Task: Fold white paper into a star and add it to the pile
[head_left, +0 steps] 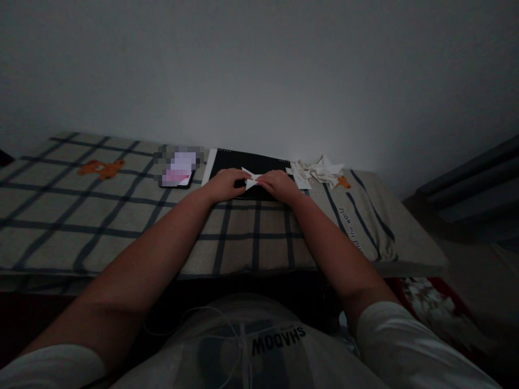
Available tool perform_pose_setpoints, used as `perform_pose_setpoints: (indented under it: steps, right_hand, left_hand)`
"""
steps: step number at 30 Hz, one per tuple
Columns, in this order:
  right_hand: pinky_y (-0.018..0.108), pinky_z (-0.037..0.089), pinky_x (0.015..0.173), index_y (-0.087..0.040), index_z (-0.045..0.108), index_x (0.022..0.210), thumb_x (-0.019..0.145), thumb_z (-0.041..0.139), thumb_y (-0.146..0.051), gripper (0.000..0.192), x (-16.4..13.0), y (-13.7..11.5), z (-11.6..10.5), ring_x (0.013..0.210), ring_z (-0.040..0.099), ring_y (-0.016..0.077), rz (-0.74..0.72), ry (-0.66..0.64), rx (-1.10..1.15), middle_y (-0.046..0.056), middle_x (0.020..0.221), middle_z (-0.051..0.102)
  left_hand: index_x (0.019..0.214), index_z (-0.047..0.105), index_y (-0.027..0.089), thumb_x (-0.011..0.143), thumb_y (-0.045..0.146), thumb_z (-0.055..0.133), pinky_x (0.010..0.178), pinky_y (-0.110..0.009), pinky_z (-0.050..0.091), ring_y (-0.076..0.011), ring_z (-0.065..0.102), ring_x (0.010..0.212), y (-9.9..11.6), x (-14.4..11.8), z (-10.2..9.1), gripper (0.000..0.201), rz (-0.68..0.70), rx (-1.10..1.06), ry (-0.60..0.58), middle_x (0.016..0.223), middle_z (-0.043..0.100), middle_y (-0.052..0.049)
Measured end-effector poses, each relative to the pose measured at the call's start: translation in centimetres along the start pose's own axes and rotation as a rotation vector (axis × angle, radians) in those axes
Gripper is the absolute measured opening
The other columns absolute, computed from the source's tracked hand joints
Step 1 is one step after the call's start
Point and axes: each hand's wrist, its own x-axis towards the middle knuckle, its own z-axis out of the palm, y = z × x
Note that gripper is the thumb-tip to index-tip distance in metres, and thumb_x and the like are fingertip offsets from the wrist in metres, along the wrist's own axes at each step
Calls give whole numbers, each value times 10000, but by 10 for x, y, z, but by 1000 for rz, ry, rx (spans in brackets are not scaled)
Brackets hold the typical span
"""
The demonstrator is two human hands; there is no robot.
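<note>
A small white folded paper piece [250, 179] lies on a black board [259, 162] at the far side of the table. My left hand [224, 185] pinches its left end, fingers pressed down on the board. Pressing on the paper's right end is my right hand [279, 185]. Both forearms reach straight out from me over a checked cloth [121, 216]. The paper's middle shows between the two hands; its ends are hidden under my fingers.
A heap of several folded white paper pieces [320, 171] sits right of the board. A phone [178, 170] lies to its left. The cloth has orange bear prints [101, 168]. A wall rises behind the table; the table's edge drops off at right.
</note>
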Motion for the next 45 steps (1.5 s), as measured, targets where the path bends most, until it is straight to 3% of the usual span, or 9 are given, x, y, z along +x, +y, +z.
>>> perform_pose_setpoints:
  steps: [7,13,19,24,28,32,36,40,45]
  right_hand:
    - [320,399,956,-207,649,1206,937,493,-419,375,-4,-2,-2,1086,603,191,-44,133,172,61,1170,693]
    - [311,450,867,-170,718,956,913,497,-373,303,-1,-10,0,919,628,183,85,370,388,68,972,723]
    - [294,455,695,-175,695,793,827,550,-493,352,2,-6,4,735,590,167,291,526,740,16,750,675]
    - [269,414,614,-167,662,708,794,574,-492,347,5,-1,10,666,545,146,369,496,874,-2,676,620]
    - [281,446,677,-166,677,838,801,588,-478,326,6,1,13,726,570,153,334,440,825,20,771,652]
    - [309,466,734,-173,634,976,819,599,-414,290,4,2,6,763,555,159,331,489,582,43,854,630]
    - [398,418,951,-204,659,984,838,622,-422,265,-3,-3,-6,1071,528,230,90,363,259,91,1080,605]
    - [422,389,1015,-226,623,1200,825,652,-421,424,-8,-6,-10,1202,472,244,10,270,158,116,1290,498]
    - [420,397,1020,-247,613,1248,820,670,-351,444,-8,2,-6,1229,459,239,-12,215,125,108,1308,489]
  left_hand:
    - [1095,701,220,934,386,421,965,-367,406,-220,603,1085,6,4,-4,363,3,72,63,1114,704,-66]
    - [1048,713,202,924,444,450,921,-369,412,-234,611,1025,16,3,-7,378,-29,98,161,1057,714,-73]
    - [1023,721,193,902,454,483,842,-320,453,-205,637,934,23,1,-7,374,-120,-125,268,1000,725,-64]
    - [978,729,147,847,475,534,685,-286,467,-187,624,775,27,3,-5,403,-244,-362,210,854,719,-52]
    - [992,733,135,814,451,577,706,-284,485,-192,632,806,23,4,-5,395,-327,-469,232,903,728,-65]
    - [987,738,129,821,422,576,730,-303,496,-199,639,798,19,5,-4,374,-414,-435,295,906,732,-79]
    - [968,739,144,828,398,561,734,-316,500,-202,637,796,15,6,-1,340,-481,-396,317,915,734,-72]
    - [986,732,143,843,404,526,744,-300,494,-194,629,819,11,6,1,362,-446,-386,303,931,731,-68]
    - [1011,734,139,857,383,503,773,-293,484,-202,635,848,7,6,-2,369,-396,-316,280,958,729,-74]
